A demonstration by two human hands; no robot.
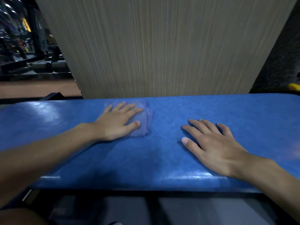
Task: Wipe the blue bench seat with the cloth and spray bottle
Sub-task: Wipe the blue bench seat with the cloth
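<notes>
The blue bench seat runs across the whole view, its padded surface shiny at the left and at the front edge. A folded blue cloth lies on the seat's far middle. My left hand presses flat on the cloth, fingers spread and pointing right, covering most of it. My right hand rests flat on the bare seat to the right of the cloth, fingers apart, holding nothing. No spray bottle is in view.
A tall wood-grain panel stands right behind the seat. Dark gym equipment and a reddish floor lie at the back left. A yellow object shows at the right edge. The bench's dark frame runs under the front edge.
</notes>
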